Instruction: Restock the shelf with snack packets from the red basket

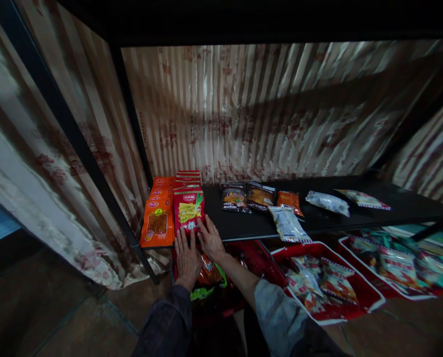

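On the black shelf (236,225), a row of red snack packets (188,203) lies overlapped from back to front. My left hand (187,258) rests its outstretched fingers on the lower edge of the front red packet. Beside it, my right hand (211,240) touches the same packet's lower right corner, fingers extended. Neither hand is wrapped round anything. To the left, a row of orange snack packets (158,218) lies overlapped against the red ones. Under my hands a basket holds orange and green packets (210,272), partly hidden by my forearms.
Brown packets (234,197), an orange packet (288,202) and white packets (327,203) lie along the shelf. One white packet (288,224) overhangs its front edge. Red baskets (373,302) of packets stand below. A black post (130,114) and striped curtain (221,109) border the shelf.
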Demonstrator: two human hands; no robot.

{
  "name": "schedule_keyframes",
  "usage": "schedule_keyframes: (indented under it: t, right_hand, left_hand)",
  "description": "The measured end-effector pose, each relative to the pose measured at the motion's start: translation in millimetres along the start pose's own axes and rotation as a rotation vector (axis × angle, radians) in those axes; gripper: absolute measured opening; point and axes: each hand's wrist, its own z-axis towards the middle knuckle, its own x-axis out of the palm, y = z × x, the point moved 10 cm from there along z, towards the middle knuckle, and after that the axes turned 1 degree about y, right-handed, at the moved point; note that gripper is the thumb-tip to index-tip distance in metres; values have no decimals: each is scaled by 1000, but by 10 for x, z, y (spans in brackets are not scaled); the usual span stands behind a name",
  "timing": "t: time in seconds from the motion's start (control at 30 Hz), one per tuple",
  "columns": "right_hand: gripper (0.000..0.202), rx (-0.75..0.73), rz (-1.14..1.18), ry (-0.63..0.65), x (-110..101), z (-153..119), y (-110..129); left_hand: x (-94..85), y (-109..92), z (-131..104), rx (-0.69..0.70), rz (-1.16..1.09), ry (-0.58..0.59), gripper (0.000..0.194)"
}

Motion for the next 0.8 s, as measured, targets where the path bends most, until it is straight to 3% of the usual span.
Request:
schedule_keyframes:
  t: [0.13, 0.33, 0.63, 0.8]
  right_hand:
    - [53, 101, 37, 19, -55, -49, -148]
    - [53, 68, 47, 103, -107, -102, -137]
    - [57, -86, -1, 177, -155, -57, 310]
    - [54, -102, -22, 259, -23, 6, 284]
  left_hand:
    - [-63, 50, -44, -7, -51, 8, 62]
    - [-83, 130, -173, 49, -51, 56, 60]
    - [99, -42, -99, 86, -15, 178, 65]
    - [134, -16, -112, 80, -17, 188, 65]
